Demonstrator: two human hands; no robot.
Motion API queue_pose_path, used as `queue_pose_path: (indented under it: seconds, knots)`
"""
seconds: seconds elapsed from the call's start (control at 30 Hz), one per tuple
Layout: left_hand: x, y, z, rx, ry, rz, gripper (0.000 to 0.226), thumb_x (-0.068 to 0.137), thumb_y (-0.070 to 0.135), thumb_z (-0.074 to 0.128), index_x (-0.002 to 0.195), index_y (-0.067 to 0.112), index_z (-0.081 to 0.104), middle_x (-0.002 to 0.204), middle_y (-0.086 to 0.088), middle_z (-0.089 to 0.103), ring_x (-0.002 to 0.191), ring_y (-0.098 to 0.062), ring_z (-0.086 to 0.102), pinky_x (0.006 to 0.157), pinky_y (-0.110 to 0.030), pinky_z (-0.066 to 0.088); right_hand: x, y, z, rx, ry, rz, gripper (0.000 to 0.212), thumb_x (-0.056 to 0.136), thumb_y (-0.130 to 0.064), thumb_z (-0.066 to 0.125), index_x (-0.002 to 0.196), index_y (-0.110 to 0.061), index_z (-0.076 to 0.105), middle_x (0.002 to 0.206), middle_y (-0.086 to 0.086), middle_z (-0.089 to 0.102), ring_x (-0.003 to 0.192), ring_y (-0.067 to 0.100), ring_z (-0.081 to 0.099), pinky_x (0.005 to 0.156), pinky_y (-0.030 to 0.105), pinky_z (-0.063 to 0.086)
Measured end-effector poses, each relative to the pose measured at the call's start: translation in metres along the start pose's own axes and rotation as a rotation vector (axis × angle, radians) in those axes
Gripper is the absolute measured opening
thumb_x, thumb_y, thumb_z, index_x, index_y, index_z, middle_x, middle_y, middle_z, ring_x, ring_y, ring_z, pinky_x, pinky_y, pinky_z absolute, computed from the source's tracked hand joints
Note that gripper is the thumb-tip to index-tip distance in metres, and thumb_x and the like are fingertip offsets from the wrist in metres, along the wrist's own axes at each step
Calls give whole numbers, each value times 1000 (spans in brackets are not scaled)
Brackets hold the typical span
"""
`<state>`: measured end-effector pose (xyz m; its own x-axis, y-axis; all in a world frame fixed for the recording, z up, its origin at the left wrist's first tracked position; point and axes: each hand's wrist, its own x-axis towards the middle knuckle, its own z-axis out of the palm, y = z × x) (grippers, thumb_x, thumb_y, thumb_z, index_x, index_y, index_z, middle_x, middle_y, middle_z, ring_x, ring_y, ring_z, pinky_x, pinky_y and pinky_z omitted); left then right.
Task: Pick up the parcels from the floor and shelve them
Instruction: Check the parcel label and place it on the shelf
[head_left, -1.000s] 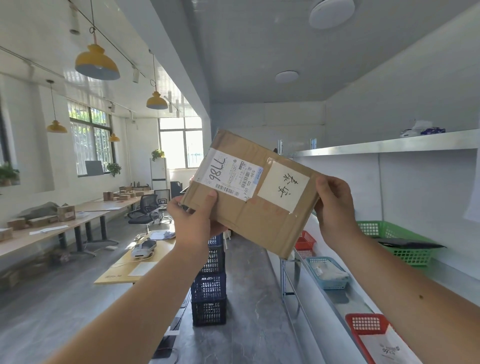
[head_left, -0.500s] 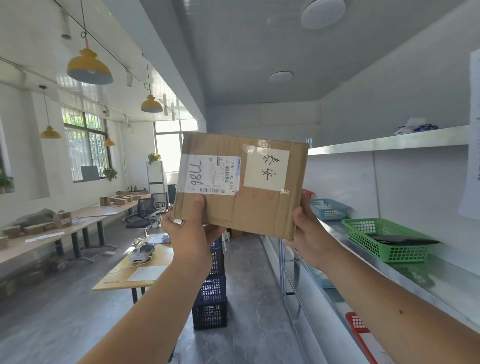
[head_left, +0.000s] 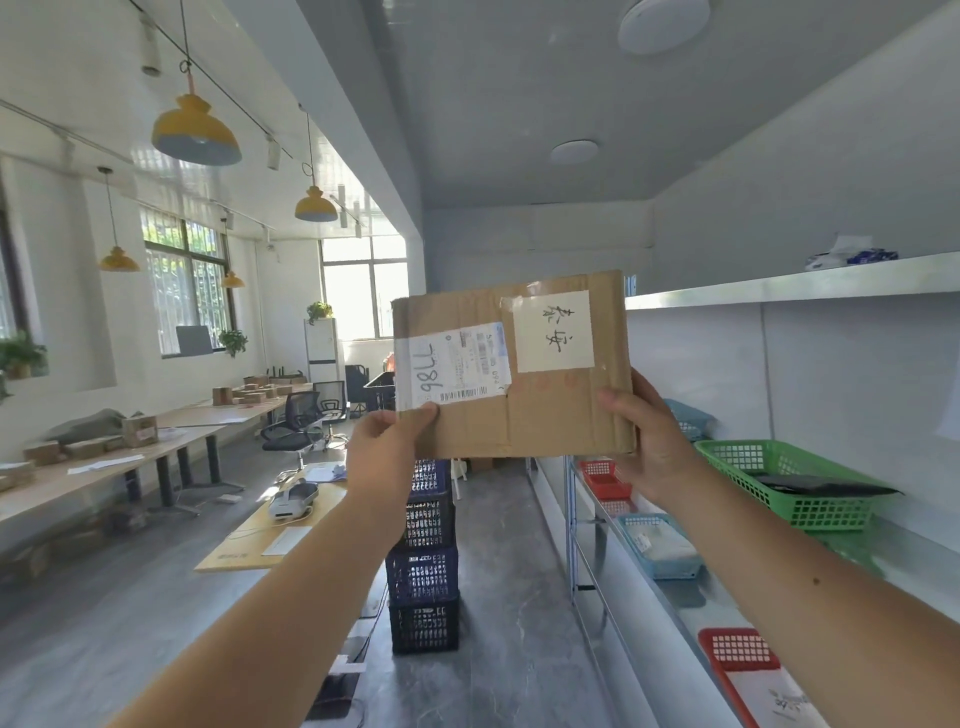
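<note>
1. Parcel (head_left: 545, 415): 1 flat brown cardboard box. It is off the floor and raised at eye level in the aisle. It sits just left of the wall shelving and touches no shelf.
2. Markings: 1 printed shipping label (head_left: 457, 364) with handwritten digits turned sideways, and 1 white note (head_left: 553, 330) with handwritten characters. Both face the holder, probably so the address can be read before a slot is chosen.
3. Left hand (head_left: 384, 457): grips the lower left corner. Its fingers (head_left: 415, 418) pinch the front just under the label, leaving the print uncovered. The rest are hidden behind the card.
4. Right hand (head_left: 652, 441): grips the lower right edge, with its fingers (head_left: 618, 410) clamped on the front face. 2 hands at opposite corners keep the broad face square and steady.
5. Upper shelf (head_left: 779, 283): long and pale, roughly level with the parcel's top edge.
6. Lower tiers: 1 green basket (head_left: 779, 483) holding a dark flat packet, 1 red basket (head_left: 605, 475) and 1 blue basket (head_left: 660, 545).
7. Surroundings: a stack of dark crates (head_left: 423, 571) stands in the aisle beyond the parcel, and a desk (head_left: 270, 540) is on the left.
8. Stage, as judged: lifting is done and shelving is not yet done. The next move calls for a swing to the right.
</note>
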<state>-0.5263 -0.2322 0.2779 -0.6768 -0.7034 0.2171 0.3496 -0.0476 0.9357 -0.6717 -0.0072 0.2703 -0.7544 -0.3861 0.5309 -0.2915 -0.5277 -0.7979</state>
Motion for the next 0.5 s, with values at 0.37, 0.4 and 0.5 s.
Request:
queue_pose_path:
  seconds: [0.37,0.4,0.5]
  knots:
    - [28,45,-13,522,-407,250,131,71,-17,84,156,58,19,126,4,56,111,-29,66,89,-58,62,-1,-10,-5,59,-70,63,42,84,-18,69,125,-22,71,108,1,84,95,17,80,74,33,64]
    - [27,46,-12,499,-392,235,118,72,-18,82,151,54,31,126,-1,56,110,-32,67,86,-59,63,-2,-13,-5,80,-62,72,40,84,-19,65,124,-20,71,106,2,84,93,17,81,74,33,65]
    - [24,45,-10,394,-358,180,76,83,-11,78,133,39,50,125,-12,64,104,-37,73,74,-58,66,-1,-18,-4,121,-17,65,39,80,-23,68,119,-15,73,102,4,84,90,18,81,73,31,66]
